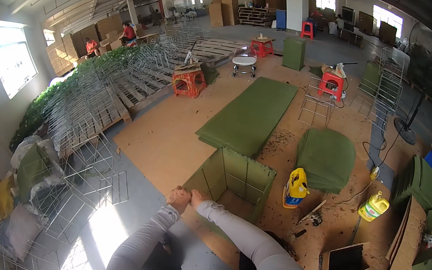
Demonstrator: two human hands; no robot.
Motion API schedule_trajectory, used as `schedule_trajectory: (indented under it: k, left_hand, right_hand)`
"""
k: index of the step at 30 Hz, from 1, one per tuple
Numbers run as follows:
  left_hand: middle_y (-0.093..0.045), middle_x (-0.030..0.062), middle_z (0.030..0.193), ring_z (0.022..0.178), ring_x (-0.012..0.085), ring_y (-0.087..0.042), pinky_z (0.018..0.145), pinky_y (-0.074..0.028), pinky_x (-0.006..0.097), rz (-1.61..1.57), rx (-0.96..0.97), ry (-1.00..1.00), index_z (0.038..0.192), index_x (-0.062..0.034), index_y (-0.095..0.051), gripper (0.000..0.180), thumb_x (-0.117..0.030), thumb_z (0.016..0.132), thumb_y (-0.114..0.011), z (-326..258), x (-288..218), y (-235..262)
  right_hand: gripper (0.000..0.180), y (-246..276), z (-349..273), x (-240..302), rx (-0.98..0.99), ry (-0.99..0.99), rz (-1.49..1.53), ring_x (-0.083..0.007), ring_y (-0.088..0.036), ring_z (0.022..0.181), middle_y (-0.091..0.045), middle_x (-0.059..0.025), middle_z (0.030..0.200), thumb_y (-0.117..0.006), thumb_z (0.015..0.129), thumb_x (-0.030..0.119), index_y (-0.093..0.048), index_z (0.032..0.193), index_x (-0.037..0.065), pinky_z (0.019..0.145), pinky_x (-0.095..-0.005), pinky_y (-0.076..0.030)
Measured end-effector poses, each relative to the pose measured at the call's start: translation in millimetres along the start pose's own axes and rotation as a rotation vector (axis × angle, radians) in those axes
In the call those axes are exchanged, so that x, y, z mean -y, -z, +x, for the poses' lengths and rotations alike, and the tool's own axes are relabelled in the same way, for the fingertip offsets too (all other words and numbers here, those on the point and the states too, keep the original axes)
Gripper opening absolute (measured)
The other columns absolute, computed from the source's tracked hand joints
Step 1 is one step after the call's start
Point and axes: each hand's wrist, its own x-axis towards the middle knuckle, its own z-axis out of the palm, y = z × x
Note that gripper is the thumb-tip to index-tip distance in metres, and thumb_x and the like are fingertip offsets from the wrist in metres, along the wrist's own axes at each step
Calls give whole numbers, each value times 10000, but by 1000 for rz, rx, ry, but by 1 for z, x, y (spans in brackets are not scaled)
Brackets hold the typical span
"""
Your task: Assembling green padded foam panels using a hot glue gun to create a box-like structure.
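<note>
We see the two hands nearest, drawn close together, the left hand (178,199) and the right hand (198,198) both with curled fingers at the near-left top edge of the green open box (248,173). We cannot tell whether they pinch its rim or something smaller there. The box stands by the near-left edge of the brown floor sheeting (147,141), thin wires running along its inner walls. To our left, off that edge, lie wire frames (92,186).

Toward the near-right part of the sheeting we find an open cardboard carton (326,265), then a yellow jug with a blue lower part (295,189) just beside the box and another yellow jug (373,206) farther right. Beyond the first jug sits a stack of green sheets (326,159); past the box, long green panels (253,112) stretch across the sheeting's middle. Near its far-left corner we see a red stool (189,81), and toward its far edge a tall green block (294,53).
</note>
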Motion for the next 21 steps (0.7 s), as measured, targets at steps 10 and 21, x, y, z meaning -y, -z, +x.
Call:
schedule_trajectory:
  k: [10,21]
  left_hand:
    - [-670,143,787,810,302,-645,683,-527,404,-224,-105,219,794,-81,-694,113,-110,721,-612,-7,-3,-13]
    - [-660,162,726,714,314,-649,687,-517,402,-642,-191,521,718,-54,-712,175,-202,624,-700,-3,-5,-18]
  right_hand:
    - [141,0,19,-8,155,-40,369,-278,-659,763,-672,-145,819,-681,709,166,-702,819,80,698,-358,-510]
    - [142,11,4,-6,37,90,333,-267,-646,684,-662,-127,759,-686,678,163,-689,787,72,634,-361,-499]
